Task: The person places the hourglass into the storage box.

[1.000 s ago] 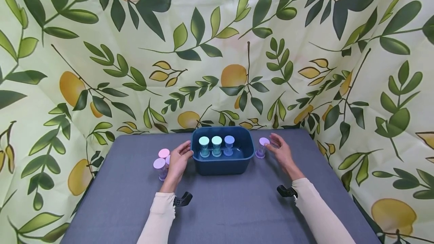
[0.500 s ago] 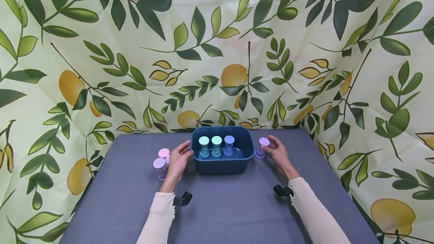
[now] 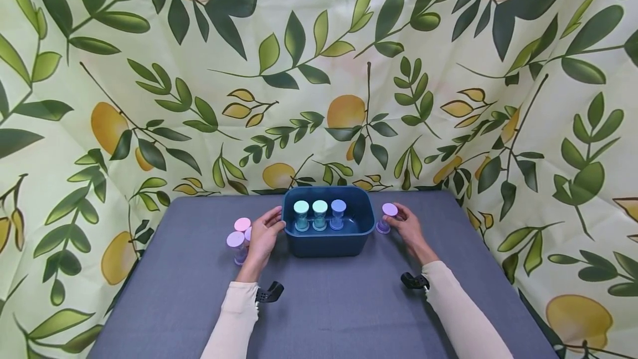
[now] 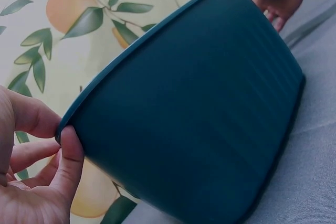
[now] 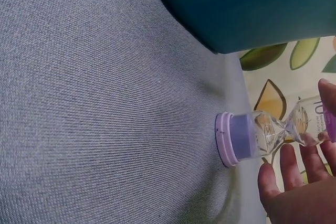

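Note:
My left hand [image 3: 261, 241] pinches the left rim of a dark teal plastic bin [image 3: 326, 246] between thumb and fingers; the left wrist view shows the grip at the corner of the bin [image 4: 194, 108]. Inside stand two mint-green sand timers [image 3: 319, 215] and a blue sand timer [image 3: 337, 215]. Right of the bin, a purple sand timer [image 3: 389, 210] stands upright on the table. My right hand [image 3: 410, 231] holds its upper part, thumb on one side and fingers on the other. In the right wrist view its purple base [image 5: 227, 140] rests on the cloth.
Left of my left hand stand a pink-topped timer [image 3: 242, 224], a lilac timer [image 3: 236, 241] and another lilac one, partly hidden by the hand. A grey cloth covers the table [image 3: 329, 303]. Behind it hangs a lemon-and-leaf printed curtain [image 3: 299, 98].
My right hand has moved slightly left, and its fingers have closed in around the purple sand timer. My left hand has stayed on the bin's rim.

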Demonstrator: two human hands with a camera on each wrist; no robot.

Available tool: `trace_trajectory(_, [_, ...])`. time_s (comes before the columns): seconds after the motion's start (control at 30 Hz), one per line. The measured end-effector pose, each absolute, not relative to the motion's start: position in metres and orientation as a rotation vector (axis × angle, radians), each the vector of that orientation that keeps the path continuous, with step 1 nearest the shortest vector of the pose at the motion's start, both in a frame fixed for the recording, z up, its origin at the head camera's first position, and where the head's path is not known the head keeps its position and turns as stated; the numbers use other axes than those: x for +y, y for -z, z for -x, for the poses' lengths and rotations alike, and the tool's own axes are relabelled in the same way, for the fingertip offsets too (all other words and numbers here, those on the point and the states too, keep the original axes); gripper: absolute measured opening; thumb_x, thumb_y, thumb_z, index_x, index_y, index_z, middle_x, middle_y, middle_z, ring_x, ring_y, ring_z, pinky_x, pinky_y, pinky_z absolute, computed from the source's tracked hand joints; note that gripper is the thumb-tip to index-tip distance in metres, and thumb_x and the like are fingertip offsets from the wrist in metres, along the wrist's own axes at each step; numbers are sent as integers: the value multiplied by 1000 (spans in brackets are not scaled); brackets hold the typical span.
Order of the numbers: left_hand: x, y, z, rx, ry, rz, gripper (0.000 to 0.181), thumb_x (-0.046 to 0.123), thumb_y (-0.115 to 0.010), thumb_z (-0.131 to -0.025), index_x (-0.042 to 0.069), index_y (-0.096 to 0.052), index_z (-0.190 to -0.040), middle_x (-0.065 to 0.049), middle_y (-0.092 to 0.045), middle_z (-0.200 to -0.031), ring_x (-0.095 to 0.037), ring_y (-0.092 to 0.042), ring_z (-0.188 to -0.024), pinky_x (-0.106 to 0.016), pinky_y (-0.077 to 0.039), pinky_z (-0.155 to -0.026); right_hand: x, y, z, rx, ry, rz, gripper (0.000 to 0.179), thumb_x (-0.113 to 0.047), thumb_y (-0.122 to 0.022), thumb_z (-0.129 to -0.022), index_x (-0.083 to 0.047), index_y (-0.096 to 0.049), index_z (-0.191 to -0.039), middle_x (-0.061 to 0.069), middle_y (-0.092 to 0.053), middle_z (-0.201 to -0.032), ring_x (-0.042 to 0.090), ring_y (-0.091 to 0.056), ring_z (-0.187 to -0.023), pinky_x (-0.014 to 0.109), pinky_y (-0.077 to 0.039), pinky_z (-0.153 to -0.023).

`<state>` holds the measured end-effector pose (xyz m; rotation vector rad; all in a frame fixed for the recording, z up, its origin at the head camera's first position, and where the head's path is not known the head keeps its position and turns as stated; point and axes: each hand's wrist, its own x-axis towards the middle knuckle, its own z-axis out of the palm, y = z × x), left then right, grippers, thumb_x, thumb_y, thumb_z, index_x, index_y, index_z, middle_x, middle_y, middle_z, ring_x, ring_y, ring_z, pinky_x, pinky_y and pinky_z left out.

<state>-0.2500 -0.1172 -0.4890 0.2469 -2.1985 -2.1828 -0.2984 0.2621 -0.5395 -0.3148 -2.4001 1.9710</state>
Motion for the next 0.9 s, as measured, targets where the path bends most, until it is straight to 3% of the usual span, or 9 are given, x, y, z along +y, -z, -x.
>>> trace_trajectory(0.43, [-119, 490, 251, -2191, 2198, -233, 45, 3, -60, -93, 7, -56, -138, -18, -58, -136, -30, -55, -124, -31, -54, -96, 260, 531, 297, -2463, -1886, 344, 60, -17, -70, -91, -3, -43, -142, 21, -48, -143, 32, -45, -129, 47, -39, -111])
trace_trajectory(0.6, [-118, 491, 251, -2189, 2192, -230, 46, 3, -59, -92, 6, -56, -138, -18, -58, -135, -31, -55, -124, -35, -53, -98, 261, 524, 294, -2458, -1877, 360, 58, -17, -70, -90, -3, -45, -141, 20, -50, -140, 29, -48, -125, 44, -42, -109])
trace_trajectory(0.9, [-118, 492, 250, -2194, 2183, -242, 45, 3, -59, -92, 6, -56, -137, -17, -59, -134, -30, -56, -122, -38, -52, -101, 258, 509, 282, -2482, -1825, 324, 54, -18, -71, -90, -3, -49, -137, 18, -56, -135, 17, -54, -112, 16, -47, -85])
